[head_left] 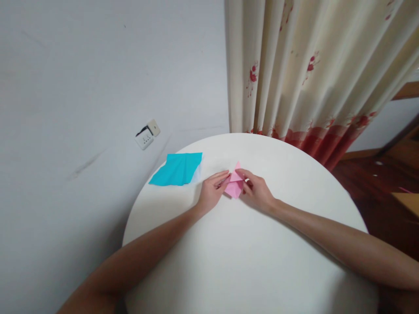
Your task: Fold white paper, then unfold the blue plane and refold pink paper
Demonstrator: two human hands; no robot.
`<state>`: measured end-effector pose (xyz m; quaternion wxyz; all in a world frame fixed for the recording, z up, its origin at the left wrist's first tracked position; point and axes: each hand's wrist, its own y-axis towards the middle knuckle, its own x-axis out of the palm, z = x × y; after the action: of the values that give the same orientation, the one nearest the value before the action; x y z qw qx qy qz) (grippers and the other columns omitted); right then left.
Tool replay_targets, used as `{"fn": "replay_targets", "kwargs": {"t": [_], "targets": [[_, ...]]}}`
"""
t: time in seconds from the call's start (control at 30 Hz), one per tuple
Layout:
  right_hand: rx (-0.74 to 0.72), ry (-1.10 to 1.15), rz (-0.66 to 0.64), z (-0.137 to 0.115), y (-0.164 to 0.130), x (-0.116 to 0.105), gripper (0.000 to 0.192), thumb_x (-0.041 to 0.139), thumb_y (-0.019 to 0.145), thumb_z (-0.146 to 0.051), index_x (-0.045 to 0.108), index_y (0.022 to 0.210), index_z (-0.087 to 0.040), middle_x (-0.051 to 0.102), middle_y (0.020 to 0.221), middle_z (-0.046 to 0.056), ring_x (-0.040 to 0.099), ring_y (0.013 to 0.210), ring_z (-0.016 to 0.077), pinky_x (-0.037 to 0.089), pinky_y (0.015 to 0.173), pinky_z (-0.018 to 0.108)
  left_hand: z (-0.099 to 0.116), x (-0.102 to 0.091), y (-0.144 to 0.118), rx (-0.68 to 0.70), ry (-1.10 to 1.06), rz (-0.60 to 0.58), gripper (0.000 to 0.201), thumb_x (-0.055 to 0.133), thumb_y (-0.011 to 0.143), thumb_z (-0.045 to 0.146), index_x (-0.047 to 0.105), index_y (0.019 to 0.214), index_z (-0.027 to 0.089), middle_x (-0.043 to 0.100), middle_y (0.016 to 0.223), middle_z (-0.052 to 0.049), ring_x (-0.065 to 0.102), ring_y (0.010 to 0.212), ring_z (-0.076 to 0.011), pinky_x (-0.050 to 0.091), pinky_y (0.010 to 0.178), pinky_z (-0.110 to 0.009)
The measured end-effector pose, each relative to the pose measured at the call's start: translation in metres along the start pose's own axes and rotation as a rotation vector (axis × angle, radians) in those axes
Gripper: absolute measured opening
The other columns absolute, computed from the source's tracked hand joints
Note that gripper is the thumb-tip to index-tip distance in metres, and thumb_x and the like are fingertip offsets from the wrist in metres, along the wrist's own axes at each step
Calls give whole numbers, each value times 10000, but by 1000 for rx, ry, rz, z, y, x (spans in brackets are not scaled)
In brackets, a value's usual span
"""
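A small piece of folded pink paper (234,188) is held between my two hands over the white round table. It has a pointed tip at the far end and a crease across its middle. My left hand (211,190) grips its left side, thumb and fingers closed on the edge. From the right, my right hand (257,188) pinches the opposite edge, with the index finger over the upper part. Fingers partly cover both sides of the paper. To the left of my left hand lies a creased sheet of blue paper (176,169), with a whitish sheet showing along its right edge.
The round white table (209,257) stands close to a pale wall with a socket (144,138) on it. Behind the table hangs a cream curtain (294,78) with red flowers and a red hem. Dark floor shows on the right.
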<state>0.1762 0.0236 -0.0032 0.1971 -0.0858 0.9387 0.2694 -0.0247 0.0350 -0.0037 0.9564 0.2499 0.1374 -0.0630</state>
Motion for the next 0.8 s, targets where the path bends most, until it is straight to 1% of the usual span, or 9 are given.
{"fn": "replay_targets", "kwargs": {"t": [0.1, 0.2, 0.27, 0.37, 0.43, 0.5, 0.6, 0.67, 0.8], "targets": [[-58, 28, 27, 8, 2, 1, 381, 447, 856, -101, 668, 1155, -189, 651, 881, 57, 586, 667, 136, 467, 613, 256, 6, -3, -1, 26, -76, -73, 384, 703, 797, 199, 695, 1180, 231, 587, 1340, -94, 534, 1255, -249, 480, 1043, -384], [-68, 79, 106, 8, 4, 1, 368, 447, 865, -105, 702, 1116, -193, 611, 822, 49, 556, 677, 143, 440, 598, 261, 15, -5, -2, 25, -160, -137, 416, 745, 784, 309, 692, 1187, 221, 517, 1408, -117, 471, 1308, -297, 534, 965, -378], [-89, 101, 142, 4, 5, -1, 373, 450, 856, -94, 711, 1104, -192, 595, 818, 50, 549, 696, 151, 432, 607, 270, 20, -5, -2, 28, -183, -153, 371, 695, 831, 367, 706, 1165, 203, 511, 1410, -128, 451, 1322, -301, 509, 995, -379], [-115, 106, 117, -3, 4, -2, 418, 433, 845, -68, 701, 1139, -199, 595, 858, 56, 563, 762, 164, 447, 666, 293, 21, -2, -2, -55, -233, -78, 399, 715, 817, 349, 688, 1190, 207, 482, 1435, -118, 543, 1224, -272, 523, 959, -353], [-142, 116, 70, -7, 3, -3, 448, 415, 852, -66, 680, 1184, -208, 601, 902, 59, 575, 821, 170, 461, 725, 310, 17, 1, -2, -173, -306, -6, 634, 791, 741, 297, 569, 1333, 251, 425, 1482, -111, 625, 1081, -226, 564, 844, -311], [-184, 133, 26, -10, 1, -4, 454, 398, 874, -85, 657, 1226, -209, 601, 936, 63, 578, 853, 171, 467, 762, 322, 12, 3, -2, -291, -394, 9, 797, 810, 718, 280, 445, 1427, 265, 471, 1442, -123, 656, 969, -185, 566, 767, -277], [-207, 136, -7, -14, 0, -3, 399, 433, 904, -149, 653, 1233, -199, 601, 946, 67, 575, 840, 166, 468, 737, 312, 6, 3, -3, -430, -520, -126, 654, 761, 773, 329, 524, 1360, 164, 654, 1189, -135, 665, 905, -183, 548, 745, -270], [-179, 124, -18, -16, -1, -3, 354, 492, 903, -188, 669, 1208, -200, 605, 938, 64, 574, 817, 160, 465, 703, 297, 5, 3, -4, -477, -585, -164, 576, 760, 774, 324, 583, 1286, 129, 698, 1065, -123, 669, 882, -182, 533, 761, -274], [-123, 113, -26, -13, -1, 1, 314, 537, 887, -194, 695, 1158, -197, 621, 927, 62, 577, 798, 150, 460, 675, 275, 7, 2, -5, -499, -637, -59, 757, 818, 711, 261, 481, 1383, 173, 723, 986, -89, 670, 828, -158, 507, 776, -275]]}}
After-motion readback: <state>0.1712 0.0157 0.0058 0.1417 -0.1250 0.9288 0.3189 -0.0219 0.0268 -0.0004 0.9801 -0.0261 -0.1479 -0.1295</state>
